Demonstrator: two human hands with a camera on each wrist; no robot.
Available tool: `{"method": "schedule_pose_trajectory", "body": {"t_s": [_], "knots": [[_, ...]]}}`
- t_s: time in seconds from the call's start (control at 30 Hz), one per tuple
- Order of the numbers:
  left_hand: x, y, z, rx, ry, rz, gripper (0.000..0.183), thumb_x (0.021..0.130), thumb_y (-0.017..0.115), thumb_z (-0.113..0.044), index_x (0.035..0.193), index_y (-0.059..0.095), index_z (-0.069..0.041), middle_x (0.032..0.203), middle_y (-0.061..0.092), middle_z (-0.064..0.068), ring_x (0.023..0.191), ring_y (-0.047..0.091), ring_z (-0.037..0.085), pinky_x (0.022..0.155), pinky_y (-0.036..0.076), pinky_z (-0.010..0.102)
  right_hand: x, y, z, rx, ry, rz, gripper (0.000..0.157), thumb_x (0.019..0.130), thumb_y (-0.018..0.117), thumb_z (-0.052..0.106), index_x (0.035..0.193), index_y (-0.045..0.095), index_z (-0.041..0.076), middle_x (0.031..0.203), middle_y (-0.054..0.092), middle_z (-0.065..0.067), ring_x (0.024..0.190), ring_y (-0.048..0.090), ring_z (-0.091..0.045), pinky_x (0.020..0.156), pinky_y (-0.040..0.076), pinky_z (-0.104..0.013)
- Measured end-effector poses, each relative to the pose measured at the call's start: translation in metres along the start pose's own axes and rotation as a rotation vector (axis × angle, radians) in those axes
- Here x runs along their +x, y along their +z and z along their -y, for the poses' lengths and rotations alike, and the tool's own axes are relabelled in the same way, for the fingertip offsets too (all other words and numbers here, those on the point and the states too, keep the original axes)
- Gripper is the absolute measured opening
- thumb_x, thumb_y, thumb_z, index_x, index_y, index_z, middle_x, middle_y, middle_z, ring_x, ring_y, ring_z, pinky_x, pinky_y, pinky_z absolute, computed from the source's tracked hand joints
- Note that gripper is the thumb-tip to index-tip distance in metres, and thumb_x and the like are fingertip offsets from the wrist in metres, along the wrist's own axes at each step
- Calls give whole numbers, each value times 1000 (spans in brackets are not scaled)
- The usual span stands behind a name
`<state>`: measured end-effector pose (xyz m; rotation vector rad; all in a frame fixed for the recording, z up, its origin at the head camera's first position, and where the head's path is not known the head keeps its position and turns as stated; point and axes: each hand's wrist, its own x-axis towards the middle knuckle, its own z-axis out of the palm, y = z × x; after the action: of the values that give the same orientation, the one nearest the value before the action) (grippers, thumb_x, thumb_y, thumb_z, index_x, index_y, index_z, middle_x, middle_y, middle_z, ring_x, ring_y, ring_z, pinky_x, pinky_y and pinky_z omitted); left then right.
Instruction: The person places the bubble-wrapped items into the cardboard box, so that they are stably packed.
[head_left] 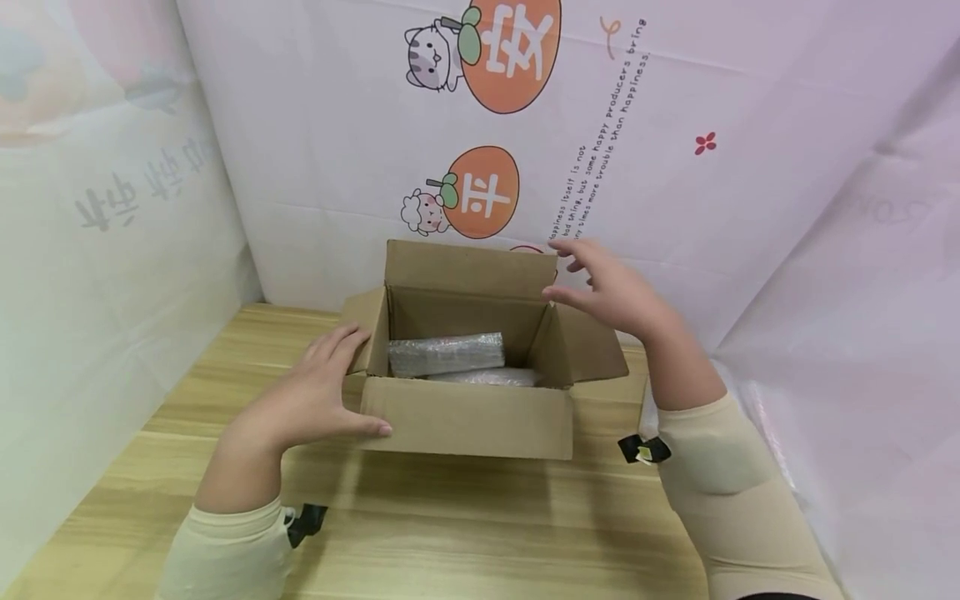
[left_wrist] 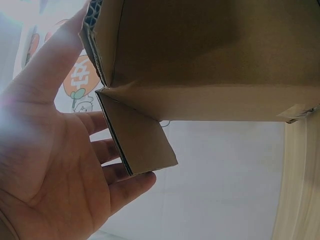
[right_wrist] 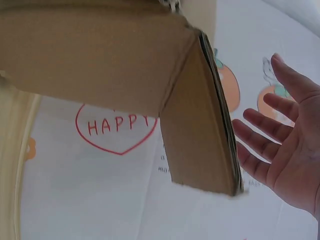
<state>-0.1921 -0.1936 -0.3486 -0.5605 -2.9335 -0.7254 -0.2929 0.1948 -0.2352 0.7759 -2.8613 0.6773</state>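
A cardboard box (head_left: 468,419) stands on the table with its flaps folded outward. Two bundles lie inside it: a bubble-wrapped one (head_left: 447,353) on the left and a clear-wrapped one (head_left: 491,377) lower down. At the box's left side is my left hand (head_left: 318,400), its fingers spread along the left flap (left_wrist: 137,135) and its thumb by the front flap's corner. My right hand (head_left: 611,287) hovers near the back right corner, over the right flap (head_left: 592,346), fingers loosely extended and holding nothing. In the right wrist view, a flap (right_wrist: 200,130) hangs beside the fingers.
The wood-grain table (head_left: 450,533) extends in front of the box. White printed sheets (head_left: 337,150) rise behind and on both sides. Clear plastic wrap (head_left: 772,425) lies at the right, beyond the right forearm.
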Motion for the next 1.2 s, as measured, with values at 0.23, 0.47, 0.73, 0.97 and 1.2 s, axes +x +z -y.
{"method": "schedule_pose_trajectory", "body": {"t_s": [0.23,0.47,0.73,0.97,1.2], "knots": [[0,0,0,3,3,-2,129,59,79,-74,156,22,-10,161,18,14,147,17,42,114,24,64,-21,-5,-19,47,45,-142,75,91,62,54,153,32,26,152,37,-7,132,45,-30,103,42,-55],[1,1,0,1,-3,-1,130,58,78,-75,156,21,-11,162,17,13,147,17,42,114,24,65,-44,-9,-40,58,94,-310,75,93,60,51,155,30,21,153,35,-11,130,45,-35,99,43,-57],[1,1,0,2,-3,4,130,59,77,-76,156,20,-11,162,16,13,147,16,42,113,24,65,-77,-14,-74,76,194,-401,75,95,58,50,156,27,19,154,33,-13,130,44,-40,97,42,-61],[3,0,2,-5,-2,8,129,59,77,-75,156,20,-11,162,16,12,147,16,43,113,24,66,-106,-15,-102,54,303,-408,79,96,55,51,158,20,16,158,28,-16,132,41,-46,97,40,-65],[7,1,6,-2,3,8,131,58,75,-79,156,20,-13,162,16,11,147,16,42,113,24,65,-129,-13,-126,9,404,-399,83,96,51,55,158,16,12,156,28,-22,132,40,-49,96,37,-68]]}}
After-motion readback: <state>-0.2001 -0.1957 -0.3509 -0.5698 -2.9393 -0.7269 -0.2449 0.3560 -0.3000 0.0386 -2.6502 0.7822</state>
